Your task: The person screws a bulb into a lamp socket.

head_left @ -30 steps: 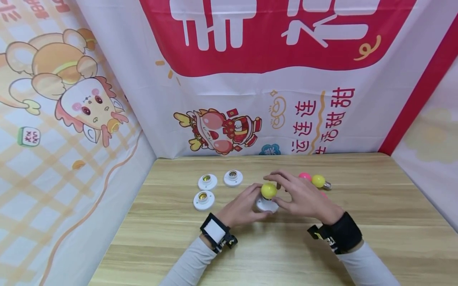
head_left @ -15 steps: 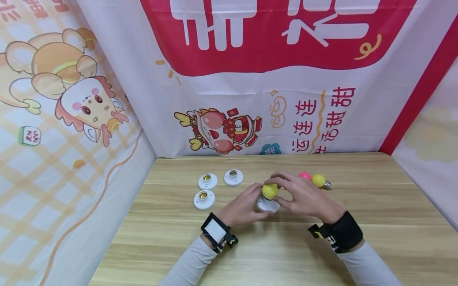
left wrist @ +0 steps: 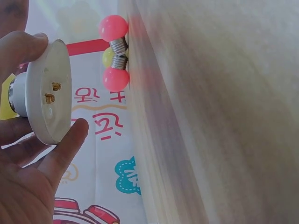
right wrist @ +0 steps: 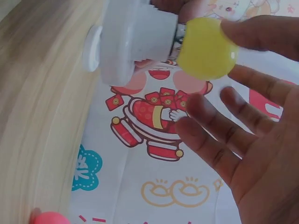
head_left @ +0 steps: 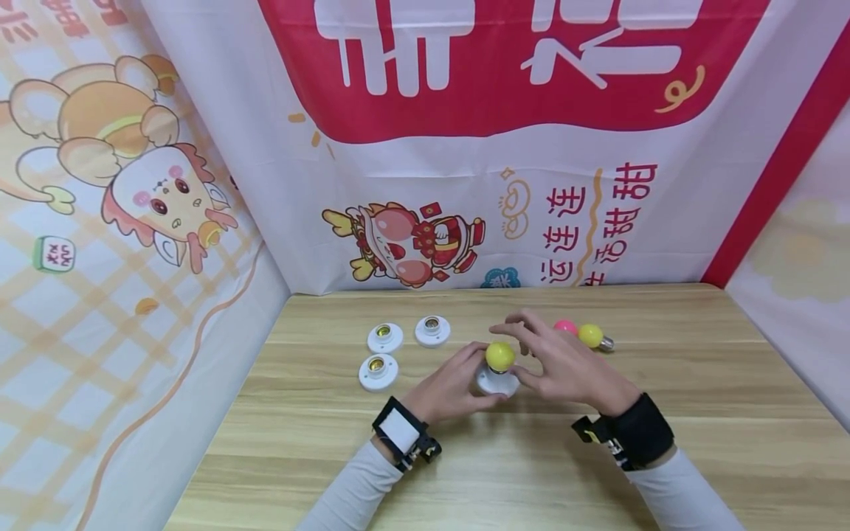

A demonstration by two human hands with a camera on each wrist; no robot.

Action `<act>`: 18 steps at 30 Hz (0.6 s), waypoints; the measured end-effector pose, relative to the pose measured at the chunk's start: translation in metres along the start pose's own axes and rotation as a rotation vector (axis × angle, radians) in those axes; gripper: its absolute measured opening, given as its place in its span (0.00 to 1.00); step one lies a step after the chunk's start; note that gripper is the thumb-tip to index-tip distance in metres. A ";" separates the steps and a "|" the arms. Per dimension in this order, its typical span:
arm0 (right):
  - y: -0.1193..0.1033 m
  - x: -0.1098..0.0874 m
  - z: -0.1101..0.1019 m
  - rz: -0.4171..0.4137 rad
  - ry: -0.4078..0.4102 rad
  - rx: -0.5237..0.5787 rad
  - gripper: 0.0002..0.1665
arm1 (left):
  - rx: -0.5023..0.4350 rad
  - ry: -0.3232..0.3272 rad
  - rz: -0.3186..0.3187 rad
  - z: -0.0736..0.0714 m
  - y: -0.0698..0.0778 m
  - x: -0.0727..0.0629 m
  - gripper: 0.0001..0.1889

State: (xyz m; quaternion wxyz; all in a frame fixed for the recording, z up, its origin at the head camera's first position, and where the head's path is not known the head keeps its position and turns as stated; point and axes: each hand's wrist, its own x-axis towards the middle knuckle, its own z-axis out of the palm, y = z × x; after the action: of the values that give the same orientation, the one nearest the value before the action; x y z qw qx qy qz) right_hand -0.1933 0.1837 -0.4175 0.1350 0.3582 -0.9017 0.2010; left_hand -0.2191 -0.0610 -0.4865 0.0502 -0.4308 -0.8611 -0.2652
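My left hand [head_left: 450, 389] grips a white lamp socket [head_left: 496, 380] by its round base, holding it above the table. Its underside with brass screws faces the left wrist view. A yellow bulb [head_left: 500, 356] stands in the socket, and some metal thread shows between glass and socket in the right wrist view. Around the bulb is my right hand [head_left: 564, 361], its fingers spread and loosely bent. The right thumb [right wrist: 261, 33] overlaps the glass; one fingertip is at the bulb's edge, though whether it touches cannot be told. The other fingers stand apart from it.
Three more white sockets, a near-left one [head_left: 378, 372], a far-left one [head_left: 385, 338] and another [head_left: 432, 331], sit left on the wooden table [head_left: 279, 442]. To the right lie a yellow bulb [head_left: 590, 335] and pink bulbs [left wrist: 113, 28]. A printed cloth [head_left: 412, 169] hangs behind.
The right fingers closed in around the yellow bulb half a second ago and are now spread off it again. The left hand and socket have barely moved.
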 end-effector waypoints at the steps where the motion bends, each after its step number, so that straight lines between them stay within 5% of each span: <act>1: 0.000 0.000 -0.001 -0.008 -0.007 0.006 0.40 | -0.001 0.000 -0.001 0.000 0.000 0.000 0.41; 8: -0.002 0.001 -0.001 -0.070 -0.054 0.010 0.39 | 0.003 -0.009 -0.003 -0.001 0.001 -0.001 0.46; 18: -0.002 0.001 0.002 -0.056 -0.032 -0.031 0.35 | 0.004 -0.008 -0.018 -0.001 0.002 -0.002 0.45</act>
State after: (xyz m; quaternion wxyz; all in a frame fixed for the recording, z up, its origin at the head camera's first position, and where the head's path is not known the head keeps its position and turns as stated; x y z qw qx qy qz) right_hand -0.1927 0.1805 -0.4188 0.1317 0.3843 -0.8964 0.1772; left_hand -0.2163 -0.0617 -0.4855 0.0450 -0.4239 -0.8658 -0.2621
